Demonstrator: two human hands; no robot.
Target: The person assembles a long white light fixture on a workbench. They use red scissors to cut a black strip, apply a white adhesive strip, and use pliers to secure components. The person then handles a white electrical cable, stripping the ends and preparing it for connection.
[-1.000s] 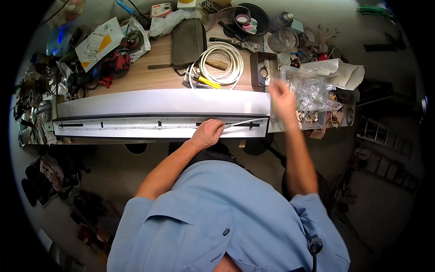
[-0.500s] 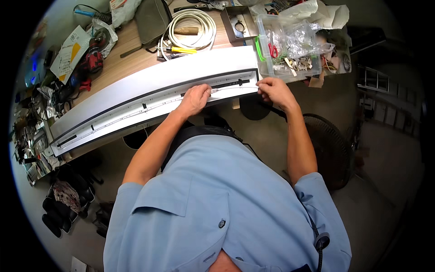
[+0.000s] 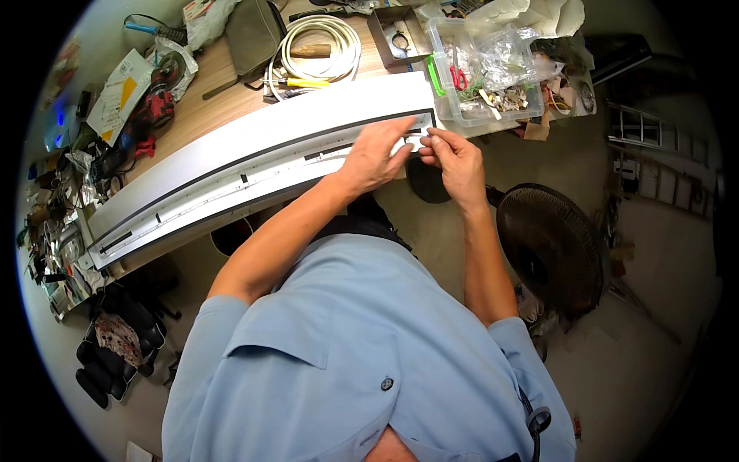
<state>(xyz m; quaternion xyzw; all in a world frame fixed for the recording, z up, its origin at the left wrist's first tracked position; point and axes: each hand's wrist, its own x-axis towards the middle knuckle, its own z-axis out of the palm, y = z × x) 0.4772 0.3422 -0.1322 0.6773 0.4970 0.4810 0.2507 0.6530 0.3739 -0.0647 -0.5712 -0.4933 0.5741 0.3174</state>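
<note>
Left hand (image 3: 377, 154) pressed flat on long silver panel's (image 3: 254, 165) rt end, right hand (image 3: 454, 158) pinching sth too small to tell just beside it – could drop to floor if pinch slackens.

A cluttered repair workshop, shown by a wooden bench (image 3: 215, 100) strewn with hand tools, coiled white cable (image 3: 312, 50), a clear parts box (image 3: 485, 69), a floor fan (image 3: 550, 246) set nearby
</note>
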